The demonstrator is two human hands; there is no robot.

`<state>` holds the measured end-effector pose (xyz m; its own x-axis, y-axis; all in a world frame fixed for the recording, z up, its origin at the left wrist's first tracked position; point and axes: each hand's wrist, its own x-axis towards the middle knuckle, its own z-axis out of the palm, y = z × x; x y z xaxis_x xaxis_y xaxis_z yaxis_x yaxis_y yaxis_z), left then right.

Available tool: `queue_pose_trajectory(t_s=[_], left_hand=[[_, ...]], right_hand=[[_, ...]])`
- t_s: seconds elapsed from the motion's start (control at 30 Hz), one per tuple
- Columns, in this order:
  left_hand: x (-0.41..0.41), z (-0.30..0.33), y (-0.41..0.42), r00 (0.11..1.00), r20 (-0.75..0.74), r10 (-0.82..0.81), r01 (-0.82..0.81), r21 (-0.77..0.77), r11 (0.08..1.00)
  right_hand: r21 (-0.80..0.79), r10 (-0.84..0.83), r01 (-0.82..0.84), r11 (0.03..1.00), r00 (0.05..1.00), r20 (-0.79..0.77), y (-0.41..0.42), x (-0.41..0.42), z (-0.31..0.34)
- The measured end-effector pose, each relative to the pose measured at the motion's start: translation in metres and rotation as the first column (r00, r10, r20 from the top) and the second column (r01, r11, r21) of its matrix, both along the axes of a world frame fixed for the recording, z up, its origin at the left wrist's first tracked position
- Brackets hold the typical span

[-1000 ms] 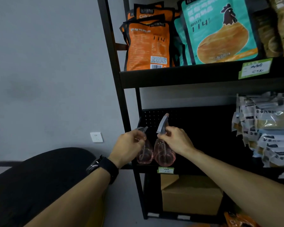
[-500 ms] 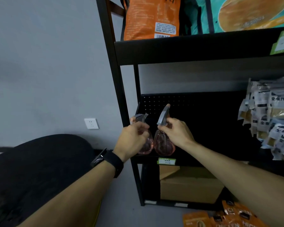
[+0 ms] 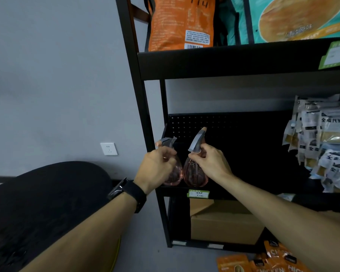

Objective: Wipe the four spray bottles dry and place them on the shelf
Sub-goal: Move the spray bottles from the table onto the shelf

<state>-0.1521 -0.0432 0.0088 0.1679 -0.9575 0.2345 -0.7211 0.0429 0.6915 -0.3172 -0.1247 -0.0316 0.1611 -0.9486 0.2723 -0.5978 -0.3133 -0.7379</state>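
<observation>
Standing on shelf [image 3: 243,190]: seemingly empty bottles [image 3: 194,173].

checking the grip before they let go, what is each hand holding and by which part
The left hand grips the left spray bottle at its neck, below the grey trigger head. The right hand grips the right spray bottle at its neck.

You stood in a small shop. A black metal shelf rack [image 3: 137,107] faced you, stocked with retail goods: orange pouches [image 3: 180,22] with barcodes and teal packs [image 3: 294,18] printed with a food picture on the upper shelf, and rows of clear sealed packets [image 3: 322,142] to the right. Green price tags [image 3: 199,193] were clipped to the shelf edges. A cardboard carton [image 3: 224,224] sat on the bottom shelf, more orange pouches lay on the floor [image 3: 263,262], and a plain grey wall carried a socket [image 3: 108,148].
</observation>
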Motion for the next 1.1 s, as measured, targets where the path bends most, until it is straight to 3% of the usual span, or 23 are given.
queue_pose_trajectory(t_s=[0.2, 0.37, 0.53, 0.9, 1.1], left_hand=[[0.009, 0.015, 0.015, 1.0, 0.014, -0.007, 0.007, -0.018, 1.0], [0.024, 0.03, 0.034, 0.999, 0.031, 0.033, -0.031, -0.062, 0.998], [0.047, 0.047, 0.061, 0.994, 0.054, 0.097, -0.093, -0.075, 0.993], [0.105, 0.076, 0.121, 0.97, 0.015, 0.243, -0.24, -0.114, 0.964], [0.148, 0.076, 0.164, 0.944, 0.006, 0.33, -0.327, -0.128, 0.936]], right_hand=[[-0.002, -0.121, 0.121, 0.993, 0.992, 0.029, 0.021, 0.0, 0.002], [-0.147, -0.154, 0.168, 0.975, 0.983, 0.101, 0.044, 0.005, 0.009], [-0.152, -0.07, 0.092, 0.984, 0.987, 0.143, 0.06, 0.027, 0.038], [-0.212, 0.096, -0.073, 0.975, 0.99, 0.102, 0.095, 0.104, 0.088], [-0.169, 0.21, -0.196, 0.966, 0.975, 0.069, 0.125, 0.157, 0.098]])
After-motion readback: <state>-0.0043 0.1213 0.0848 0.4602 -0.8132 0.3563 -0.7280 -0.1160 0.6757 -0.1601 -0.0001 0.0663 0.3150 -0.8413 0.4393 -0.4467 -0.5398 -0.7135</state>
